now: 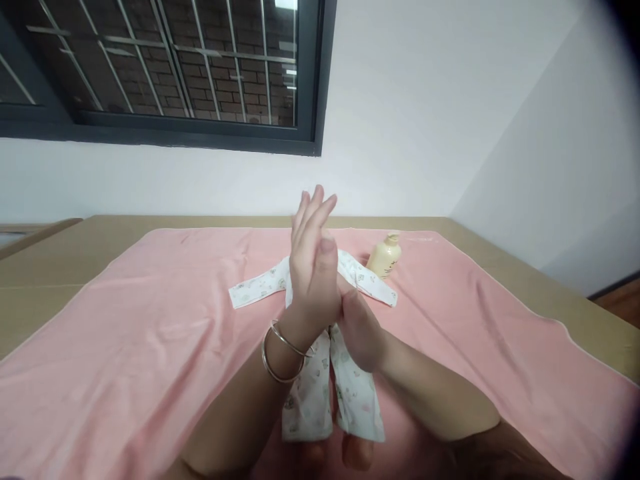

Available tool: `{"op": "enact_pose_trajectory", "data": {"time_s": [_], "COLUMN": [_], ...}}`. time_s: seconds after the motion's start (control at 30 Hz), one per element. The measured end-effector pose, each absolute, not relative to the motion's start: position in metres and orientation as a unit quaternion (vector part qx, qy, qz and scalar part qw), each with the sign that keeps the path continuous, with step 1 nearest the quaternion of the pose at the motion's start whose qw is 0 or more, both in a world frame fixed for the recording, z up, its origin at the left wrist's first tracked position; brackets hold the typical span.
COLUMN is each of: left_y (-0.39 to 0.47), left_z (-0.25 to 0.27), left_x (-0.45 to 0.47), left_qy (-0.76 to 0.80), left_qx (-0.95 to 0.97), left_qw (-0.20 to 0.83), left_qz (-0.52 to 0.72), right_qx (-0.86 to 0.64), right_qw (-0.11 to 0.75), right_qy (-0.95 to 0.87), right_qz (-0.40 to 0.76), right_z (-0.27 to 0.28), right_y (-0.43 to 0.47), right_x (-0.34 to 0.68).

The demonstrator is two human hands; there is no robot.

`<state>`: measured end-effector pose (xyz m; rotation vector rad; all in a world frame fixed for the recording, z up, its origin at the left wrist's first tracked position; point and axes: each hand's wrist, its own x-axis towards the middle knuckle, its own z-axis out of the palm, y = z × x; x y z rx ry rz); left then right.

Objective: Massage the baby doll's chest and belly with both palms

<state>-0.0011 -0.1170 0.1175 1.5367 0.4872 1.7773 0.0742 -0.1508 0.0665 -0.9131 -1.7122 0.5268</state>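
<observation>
My left hand point(314, 267) is raised with its fingers stretched upward, and two thin bangles point(283, 360) circle its wrist. My right hand point(363, 330) presses against its palm side, with most of the right fingers hidden behind the left hand. No object shows between them. Below and behind the hands lies a small white garment point(307, 400) with a fine print, its sleeves spread out and two legs pointing toward me. Small feet point(357, 452) stick out past the leg cuffs. Whatever lies above the collar is hidden by my left hand.
A pale yellow bottle point(385, 255) with a pump-like top leans beside the right sleeve. Everything rests on a wrinkled pink cloth point(165, 320) over a tan surface point(120, 233). Beyond are a white wall point(400, 133) and a dark-framed barred window point(200, 127).
</observation>
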Motion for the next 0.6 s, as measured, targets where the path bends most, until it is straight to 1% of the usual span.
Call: {"op": "enact_pose_trajectory", "data": {"time_s": [0.07,0.13,0.23,0.33,0.4,0.47,0.53,0.6], "left_y": [-0.101,-0.087,-0.069,-0.05,-0.034,-0.017,-0.001,0.013], "left_z": [0.114,0.11,0.102,0.092,0.083,0.073,0.062,0.051], "left_x": [-0.001,-0.003,-0.006,-0.005,-0.005,-0.005,-0.006,-0.007], "left_qy": [0.199,0.21,0.224,0.253,0.294,0.343,0.374,0.386], "left_qx": [0.603,0.607,0.608,0.599,0.576,0.54,0.515,0.518], "left_qw": [0.327,0.315,0.323,0.346,0.369,0.396,0.414,0.411], "left_qz": [0.7,0.699,0.689,0.676,0.667,0.658,0.65,0.643], "right_qx": [-0.348,-0.337,-0.354,-0.374,-0.411,-0.485,-0.537,-0.542], "right_qw": [0.535,0.535,0.539,0.544,0.554,0.565,0.512,0.431], "right_qy": [-0.717,-0.705,-0.681,-0.66,-0.645,-0.619,-0.643,-0.705], "right_qz": [0.279,0.32,0.348,0.359,0.329,0.25,0.188,0.153], "right_z": [0.078,0.086,0.089,0.08,0.067,0.052,0.036,0.022], "right_y": [-0.15,-0.15,-0.144,-0.125,-0.104,-0.082,-0.063,-0.048], "right_x": [0.074,0.075,0.078,0.086,0.093,0.1,0.103,0.104]}}
